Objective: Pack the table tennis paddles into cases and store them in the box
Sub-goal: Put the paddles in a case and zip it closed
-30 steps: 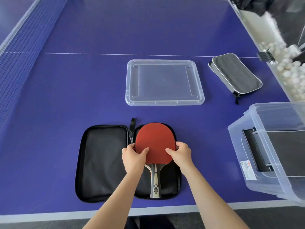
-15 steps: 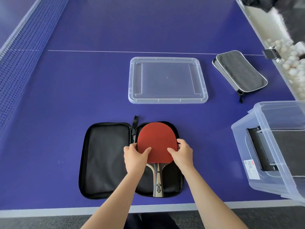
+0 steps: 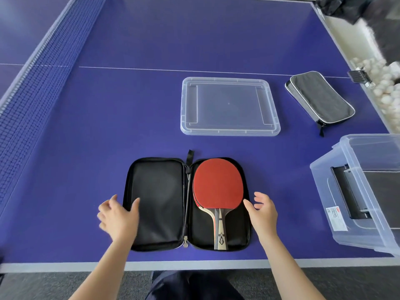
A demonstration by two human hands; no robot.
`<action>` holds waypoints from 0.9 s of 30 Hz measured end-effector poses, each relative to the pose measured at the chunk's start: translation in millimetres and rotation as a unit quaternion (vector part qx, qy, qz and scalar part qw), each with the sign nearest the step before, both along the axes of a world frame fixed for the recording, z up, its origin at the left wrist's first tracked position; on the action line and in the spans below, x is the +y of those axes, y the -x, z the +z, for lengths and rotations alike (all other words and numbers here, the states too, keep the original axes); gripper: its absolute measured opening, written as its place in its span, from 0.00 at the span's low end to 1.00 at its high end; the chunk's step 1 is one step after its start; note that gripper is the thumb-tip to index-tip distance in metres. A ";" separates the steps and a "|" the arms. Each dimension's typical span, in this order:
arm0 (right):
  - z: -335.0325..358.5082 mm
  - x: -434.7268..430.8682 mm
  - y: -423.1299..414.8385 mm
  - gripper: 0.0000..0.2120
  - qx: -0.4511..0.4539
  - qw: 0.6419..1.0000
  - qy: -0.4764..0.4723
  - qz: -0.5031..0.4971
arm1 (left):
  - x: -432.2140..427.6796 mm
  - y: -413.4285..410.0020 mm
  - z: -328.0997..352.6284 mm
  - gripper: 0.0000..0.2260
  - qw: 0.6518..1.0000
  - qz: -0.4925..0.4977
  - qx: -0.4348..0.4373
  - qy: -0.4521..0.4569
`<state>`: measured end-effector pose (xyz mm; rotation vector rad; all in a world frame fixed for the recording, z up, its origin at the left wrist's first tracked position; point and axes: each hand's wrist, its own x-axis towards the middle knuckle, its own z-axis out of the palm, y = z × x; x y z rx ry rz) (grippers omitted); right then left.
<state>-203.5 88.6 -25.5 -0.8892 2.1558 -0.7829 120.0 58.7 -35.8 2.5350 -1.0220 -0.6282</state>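
Two open hands flank our unzipped case (image 3: 188, 203): our left hand (image 3: 118, 215) rests fingers spread on the empty left flap's outer edge, our right hand (image 3: 263, 211) hovers empty just beside the red paddle (image 3: 217, 187). That paddle lies in the right half, handle toward us. We judge the left flap folds rightward next. The storage box (image 3: 324, 191) is cut off at right.

A red-faced paddle (image 3: 218, 183) lies in a black case (image 3: 158, 202) on the blue table (image 3: 129, 109).
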 end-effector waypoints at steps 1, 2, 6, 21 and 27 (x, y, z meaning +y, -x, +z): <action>-0.7 3.8 0.2 0.20 -0.001 1.000 -0.005 -0.001 | 4.1 -9.8 -2.3 0.29 1.000 0.011 0.006 -0.019; -1.2 6.8 -0.8 0.20 -0.002 1.000 -0.008 -0.002 | 8.1 -18.0 -4.3 0.28 0.999 0.016 0.016 -0.036; -1.3 13.0 -7.6 0.19 -0.011 1.000 -0.010 -0.001 | 19.6 -31.0 -9.4 0.16 0.996 0.000 0.077 -0.036; 69.3 -1.9 -95.9 0.12 -0.194 0.969 0.067 0.138 | 62.6 28.3 76.9 0.38 0.843 -0.255 0.466 0.082; 88.9 -5.6 -115.5 0.12 -0.269 0.945 0.069 0.173 | 65.5 83.4 79.0 0.35 0.851 -0.287 0.432 0.081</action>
